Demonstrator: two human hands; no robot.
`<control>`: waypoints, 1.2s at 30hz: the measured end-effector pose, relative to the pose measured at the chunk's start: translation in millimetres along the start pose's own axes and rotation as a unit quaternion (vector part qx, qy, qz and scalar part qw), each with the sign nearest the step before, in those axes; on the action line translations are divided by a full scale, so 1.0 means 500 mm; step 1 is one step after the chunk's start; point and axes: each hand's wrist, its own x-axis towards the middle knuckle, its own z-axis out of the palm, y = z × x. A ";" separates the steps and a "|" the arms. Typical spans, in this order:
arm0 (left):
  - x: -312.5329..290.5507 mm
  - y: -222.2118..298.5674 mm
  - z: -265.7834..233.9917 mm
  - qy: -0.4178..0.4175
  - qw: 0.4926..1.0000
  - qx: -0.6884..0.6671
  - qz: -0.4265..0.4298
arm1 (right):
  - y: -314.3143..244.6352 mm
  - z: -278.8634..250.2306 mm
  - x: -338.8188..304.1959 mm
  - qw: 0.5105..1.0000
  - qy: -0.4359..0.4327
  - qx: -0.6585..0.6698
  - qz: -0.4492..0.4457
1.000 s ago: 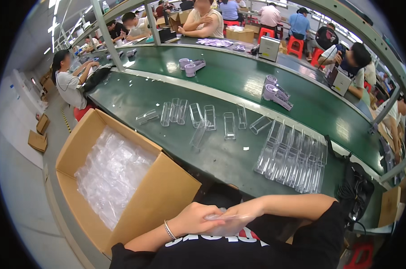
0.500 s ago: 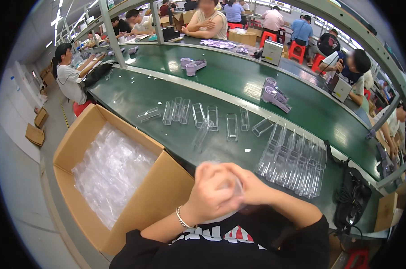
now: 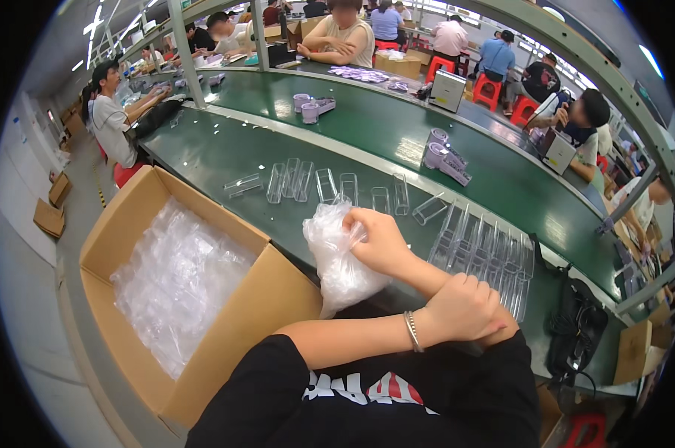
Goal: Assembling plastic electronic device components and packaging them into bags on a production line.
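My right hand [image 3: 376, 237] pinches the top of a crumpled, see-through white plastic bag [image 3: 341, 257] at the near edge of the green workbench [image 3: 195, 164]. What the bag holds, if anything, I cannot make out. My left hand [image 3: 464, 308], with a bracelet at the wrist, is wrapped round my right forearm. Beyond the bag, several clear plastic cases [image 3: 304, 181] lie and stand apart from each other. To the right of my forearms, more clear cases [image 3: 486, 254] are lined up close together.
An open cardboard box [image 3: 285, 299] full of clear plastic bags [image 3: 180, 284] stands at the left. Black bag and cords [image 3: 576, 321] lie at the right. Lilac devices [image 3: 445, 158] sit on the green belt [image 3: 367, 123] beyond. Other people work along it.
My hands were together in front of my chest and have come apart. My right hand has reached forward with the plastic bag; my left has moved right onto my right forearm.
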 end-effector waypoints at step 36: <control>-0.190 -0.256 -0.534 0.102 0.916 0.383 -0.066 | -0.146 -0.128 -0.076 0.970 -0.021 0.034 -0.240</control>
